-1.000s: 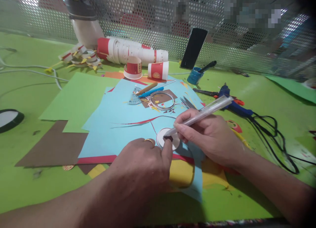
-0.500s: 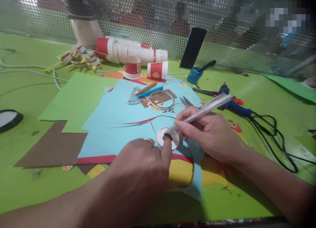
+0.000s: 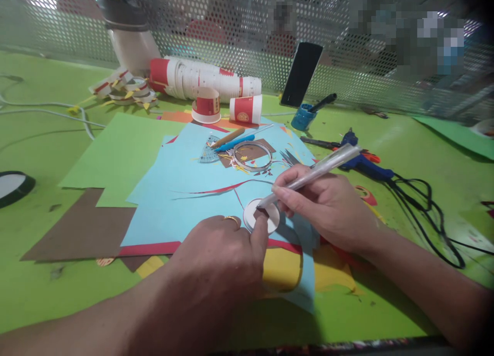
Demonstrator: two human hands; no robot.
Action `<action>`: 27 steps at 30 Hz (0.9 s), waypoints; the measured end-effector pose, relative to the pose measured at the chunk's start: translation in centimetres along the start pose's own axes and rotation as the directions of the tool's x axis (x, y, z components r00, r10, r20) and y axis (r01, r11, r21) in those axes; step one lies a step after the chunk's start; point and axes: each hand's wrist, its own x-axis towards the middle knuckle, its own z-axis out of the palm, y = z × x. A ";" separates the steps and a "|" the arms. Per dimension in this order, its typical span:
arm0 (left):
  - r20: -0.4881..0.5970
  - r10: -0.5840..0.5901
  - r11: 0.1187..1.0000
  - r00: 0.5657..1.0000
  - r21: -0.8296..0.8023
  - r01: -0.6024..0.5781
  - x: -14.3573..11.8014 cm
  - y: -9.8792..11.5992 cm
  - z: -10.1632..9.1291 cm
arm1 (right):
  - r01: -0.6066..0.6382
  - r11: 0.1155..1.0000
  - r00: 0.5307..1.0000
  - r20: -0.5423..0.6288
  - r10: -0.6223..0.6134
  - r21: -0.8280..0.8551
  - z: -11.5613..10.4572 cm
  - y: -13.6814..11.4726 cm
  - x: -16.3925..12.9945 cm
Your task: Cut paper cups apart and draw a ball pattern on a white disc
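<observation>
At wht disc [image 3: 250, 213]: R hand [image 3: 328, 206] grips tube [image 3: 322, 168] slanting down-L; L hand [image 3: 226, 250] grip unclear.

I read the disc [image 3: 249, 216] at my clock's centre as white, the paper scrap [image 3: 258, 213] on it dark brown, the tool [image 3: 328, 164] toward two silvery. Beneath, my feed gives a pale blue sheet [image 3: 162, 222]. At ten I get a light green sheet [image 3: 111, 160]; at nine, a brown sheet [image 3: 85, 225]; at five, yellow paper [image 3: 281, 268]. Toward twelve, a paper cup [image 3: 246, 110] shows red and white with a yellowish emblem; at two, the glue gun [image 3: 370, 168] is deep blue. Beyond twelve, round holes pattern a grey mesh screen [image 3: 239, 47].
</observation>
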 end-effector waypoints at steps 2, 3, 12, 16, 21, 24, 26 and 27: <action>0.007 0.011 1.000 1.000 -0.014 -0.011 0.1 -0.1 0.0 | -0.010 1.000 1.000 0.002 0.010 0.017 0.0 0.0 0.0; 0.008 0.016 1.000 1.000 -0.019 -0.015 0.1 -0.1 0.1 | -0.016 1.000 1.000 0.002 0.016 0.026 0.0 0.0 0.0; 0.071 0.018 0.999 0.997 -0.030 -0.016 0.4 -0.2 -0.3 | -0.049 0.998 0.995 -0.088 0.052 0.034 -0.4 0.2 -0.3; 0.055 0.009 0.999 0.998 -0.046 -0.007 0.4 -0.2 -0.5 | -0.020 1.000 0.998 -0.062 0.021 0.012 -0.1 0.0 -0.3; 0.091 0.004 0.999 0.996 -0.045 0.000 0.3 -0.2 -0.5 | -0.020 1.000 0.997 -0.069 0.020 -0.005 0.0 0.0 -0.3; 0.097 -0.009 0.998 0.995 -0.056 0.014 0.4 -0.2 -0.4 | -0.024 1.000 0.997 -0.067 0.024 0.007 0.0 0.0 -0.3; 0.085 -0.017 0.998 0.996 -0.061 0.022 0.4 -0.2 -0.3 | -0.027 0.999 0.997 -0.066 0.028 0.021 0.1 0.1 -0.4; 0.072 -0.012 0.998 0.997 -0.060 0.016 0.4 -0.3 -0.3 | -0.027 0.999 0.997 -0.066 0.029 0.025 0.1 0.1 -0.4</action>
